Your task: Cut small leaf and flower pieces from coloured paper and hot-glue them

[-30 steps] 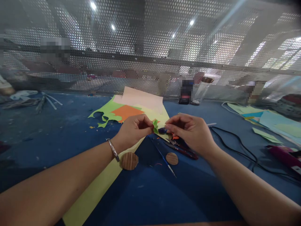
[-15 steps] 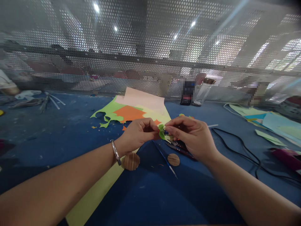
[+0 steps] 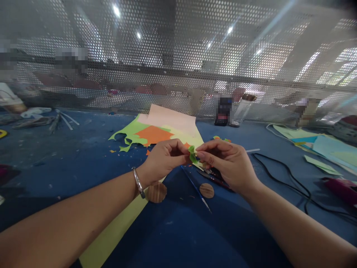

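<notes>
- Blue table (image 3: 69, 156) — dusty, flecked with paper scraps.
- A long yellow sheet (image 3: 111, 234) running toward the near edge.
- Orange paper (image 3: 153, 134) on a jagged green sheet (image 3: 131, 131), a pale pink sheet (image 3: 173, 118) behind them.
- Two round wooden discs (image 3: 157, 192) (image 3: 206, 190), a thin paintbrush (image 3: 196, 190) between them.
- Black cable (image 3: 287, 176) curling on the right, beside a magenta tool (image 3: 340, 186).
- Light blue and green papers (image 3: 320, 143) at far right.
- Perforated metal screen (image 3: 178, 67) behind the table.

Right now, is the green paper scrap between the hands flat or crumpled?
Crumpled: the green paper scrap bunches into folds, pinched between left hand and right hand.
</notes>
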Motion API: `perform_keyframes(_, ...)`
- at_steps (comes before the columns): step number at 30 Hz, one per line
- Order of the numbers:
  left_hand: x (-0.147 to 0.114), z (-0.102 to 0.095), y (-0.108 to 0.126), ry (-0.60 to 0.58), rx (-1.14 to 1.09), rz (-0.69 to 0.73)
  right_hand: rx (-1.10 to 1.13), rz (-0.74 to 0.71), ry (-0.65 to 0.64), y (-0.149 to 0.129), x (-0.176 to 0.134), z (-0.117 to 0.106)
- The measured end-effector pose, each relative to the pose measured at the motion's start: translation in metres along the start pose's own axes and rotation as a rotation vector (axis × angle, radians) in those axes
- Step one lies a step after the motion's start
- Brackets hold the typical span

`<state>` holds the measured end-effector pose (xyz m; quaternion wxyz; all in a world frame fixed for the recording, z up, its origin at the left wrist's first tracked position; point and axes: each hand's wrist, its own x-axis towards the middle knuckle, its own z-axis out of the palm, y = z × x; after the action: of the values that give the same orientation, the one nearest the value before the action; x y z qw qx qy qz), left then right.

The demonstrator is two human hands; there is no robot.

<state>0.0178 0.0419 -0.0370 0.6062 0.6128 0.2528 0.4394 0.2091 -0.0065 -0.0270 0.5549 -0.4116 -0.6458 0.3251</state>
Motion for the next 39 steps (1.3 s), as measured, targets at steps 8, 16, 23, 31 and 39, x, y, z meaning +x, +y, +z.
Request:
perform_keyframes(8, 0.0001, -0.0004, 0.002, 0.015, 0.096, 0.042, -0.13, -0.092, 0.009, -0.0036, -0.0024, -0.0005)
perform_keyframes(16, 0.0, -0.0012, 0.0034, 0.024, 0.141, 0.065, -0.257, -0.173, 0.006, -0.0028, -0.0025, -0.0018)
perform_keyframes(23, -0.0003, 0.0, 0.0056, 0.02, 0.22, 0.105, -0.303, -0.2, -0.018, -0.0002, -0.0027, -0.0034)
perform_keyframes(31, -0.0014, -0.0016, 0.0062, 0.005, 0.346, 0.118, -0.292, -0.241, -0.068, 0.0016, -0.0026, -0.0042)
perform_keyframes(39, -0.0017, -0.002, 0.0031, 0.002, 0.347, 0.099, -0.321, -0.21, -0.101, 0.003, -0.0019, -0.0056)
